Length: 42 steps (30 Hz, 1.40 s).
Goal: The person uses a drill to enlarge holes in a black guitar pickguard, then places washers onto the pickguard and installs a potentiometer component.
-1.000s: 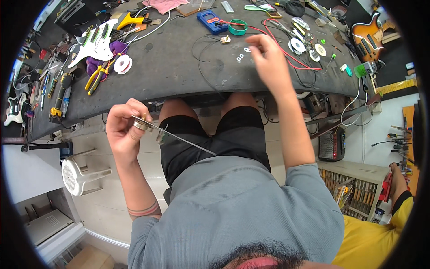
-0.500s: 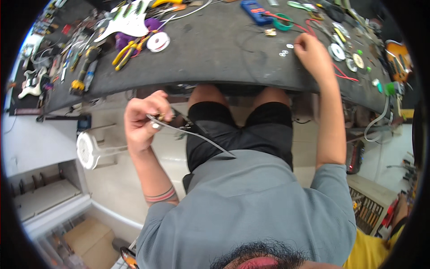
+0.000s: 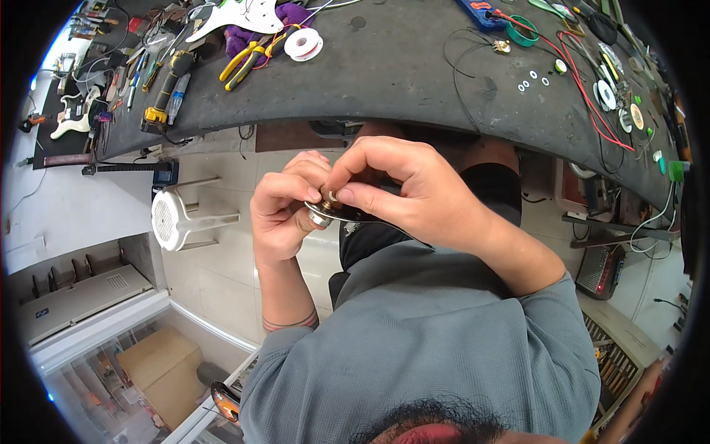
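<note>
Above my lap my left hand (image 3: 285, 203) is closed on the end of a thin, narrow metal control plate (image 3: 377, 220), seen nearly edge-on. A round silver potentiometer (image 3: 319, 217) sits under that end, with its brass-coloured threaded shaft (image 3: 327, 204) sticking up through it. My right hand (image 3: 414, 189) reaches across, thumb and forefinger pinched over the shaft. Between those fingertips shows a small white washer (image 3: 333, 196), partly hidden. Several similar white washers (image 3: 526, 83) lie on the dark workbench (image 3: 384, 81) ahead.
Yellow-handled pliers (image 3: 244, 66), a solder spool (image 3: 303, 44) and a yellow-black cordless driver (image 3: 168, 89) lie on the bench's left. A blue multimeter (image 3: 481, 13) with red leads (image 3: 584, 89) is at right. A white stool (image 3: 170, 220) stands below left; the bench edge runs beyond my hands.
My right hand has come from the washers on the bench to the shaft in front of me. My left hand has turned the plate; the head view has shifted left.
</note>
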Motion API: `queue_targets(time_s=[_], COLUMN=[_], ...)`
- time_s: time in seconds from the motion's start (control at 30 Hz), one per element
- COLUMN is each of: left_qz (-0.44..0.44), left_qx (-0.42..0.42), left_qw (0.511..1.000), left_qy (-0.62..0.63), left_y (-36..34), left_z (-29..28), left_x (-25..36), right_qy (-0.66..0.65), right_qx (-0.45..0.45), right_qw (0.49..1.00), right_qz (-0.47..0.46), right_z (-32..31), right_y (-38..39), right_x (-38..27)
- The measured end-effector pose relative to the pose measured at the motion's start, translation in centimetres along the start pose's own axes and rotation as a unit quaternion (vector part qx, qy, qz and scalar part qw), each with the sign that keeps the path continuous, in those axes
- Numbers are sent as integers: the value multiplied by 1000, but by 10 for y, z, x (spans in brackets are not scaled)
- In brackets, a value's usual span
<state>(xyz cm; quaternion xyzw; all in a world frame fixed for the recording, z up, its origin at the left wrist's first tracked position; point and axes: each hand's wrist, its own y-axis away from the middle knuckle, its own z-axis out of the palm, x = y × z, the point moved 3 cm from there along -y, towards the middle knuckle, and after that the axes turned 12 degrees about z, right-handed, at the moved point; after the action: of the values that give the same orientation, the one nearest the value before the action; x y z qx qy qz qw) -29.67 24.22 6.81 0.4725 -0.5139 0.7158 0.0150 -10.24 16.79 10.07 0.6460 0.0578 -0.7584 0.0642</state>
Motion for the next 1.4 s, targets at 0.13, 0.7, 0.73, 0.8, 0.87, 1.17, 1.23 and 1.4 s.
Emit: queue_targets(time_s=[0.13,0.7,0.73,0.8,0.87,1.17,1.23,1.4], left_qz=[-10,-13,-11,-14,-16,-6,-12,-11], left_qx=[19,4,6,9,13,2,2,-2], left_qw=[1000,1000,1000,1000,1000,1000,1000,1000], left_qy=[15,25,18,15,13,23,23,4], left_y=[4,5,4,5,5,10,9,6], left_z=[-1,2,3,6,4,1,2,3], left_x=[-1,-4,-4,-3,-3,-5,-3,0], right_qy=[43,-164,-252,-258,-262,54,69,74], right_qx=[13,-37,-70,-69,-69,21,13,21], right_qw=[997,986,961,960,959,987,986,988], right_qz=[-64,22,90,86,84,-147,-149,-136], right_z=[5,14,15,17,17,8,7,6], right_y=[-1,-4,-4,-3,-3,2,1,-1], right_x=[8,25,27,28,28,25,23,18])
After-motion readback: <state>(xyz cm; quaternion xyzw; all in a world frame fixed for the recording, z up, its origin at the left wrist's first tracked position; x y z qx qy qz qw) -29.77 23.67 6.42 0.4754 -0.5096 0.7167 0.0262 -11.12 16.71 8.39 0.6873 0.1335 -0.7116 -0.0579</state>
